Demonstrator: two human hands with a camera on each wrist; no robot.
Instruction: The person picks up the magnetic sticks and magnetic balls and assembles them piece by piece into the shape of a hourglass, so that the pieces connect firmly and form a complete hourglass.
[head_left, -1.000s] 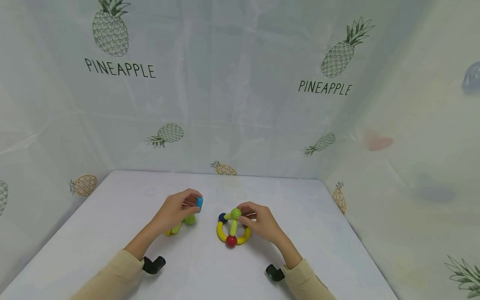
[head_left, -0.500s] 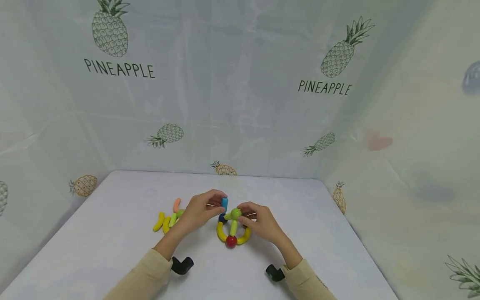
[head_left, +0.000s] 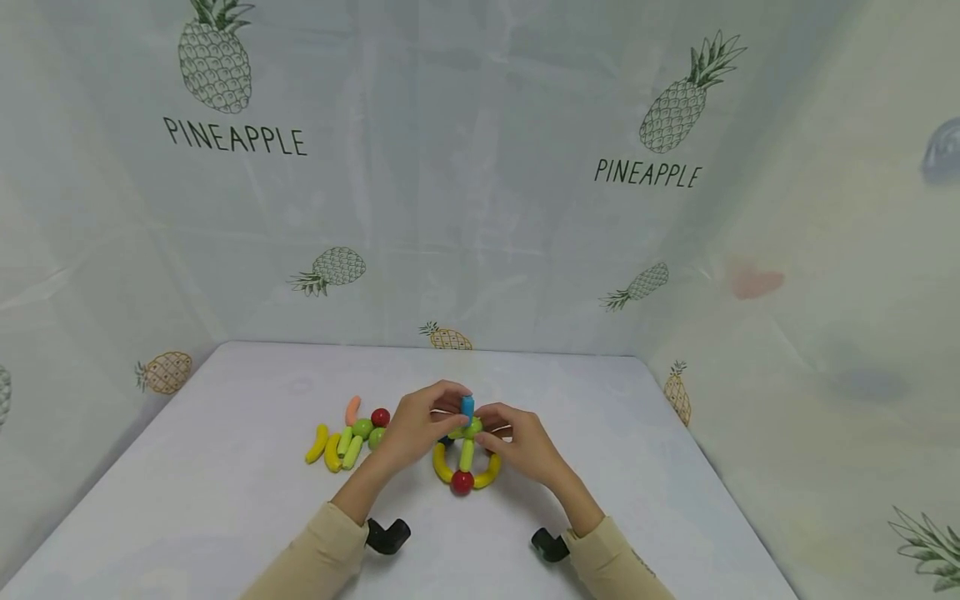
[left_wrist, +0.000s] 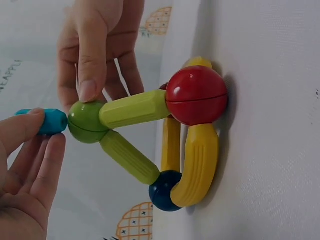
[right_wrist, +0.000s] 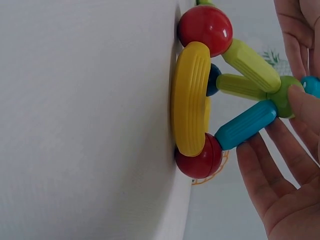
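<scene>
My left hand (head_left: 414,429) pinches a short blue rod (head_left: 467,407) upright, its lower end at the green ball (left_wrist: 87,123); contact uncertain. My right hand (head_left: 523,444) grips that ball, apex of a pyramid frame (left_wrist: 135,109) on the surface (head_left: 645,500). Loose rods (head_left: 333,452) and balls (head_left: 380,417) lie left of it.

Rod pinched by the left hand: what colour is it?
The rod is blue, best seen in the left wrist view.

Left hand (head_left: 416,427) and right hand (head_left: 527,447): both bare. Left sleeve (head_left: 313,552) and right sleeve (head_left: 611,557): beige, ending on the forearm. Right sleeve bears small dark marks (head_left: 643,567), illegible. Left fitting (head_left: 388,537) and right fitting (head_left: 551,546) at the cuffs: black, bent, rounded.
</scene>
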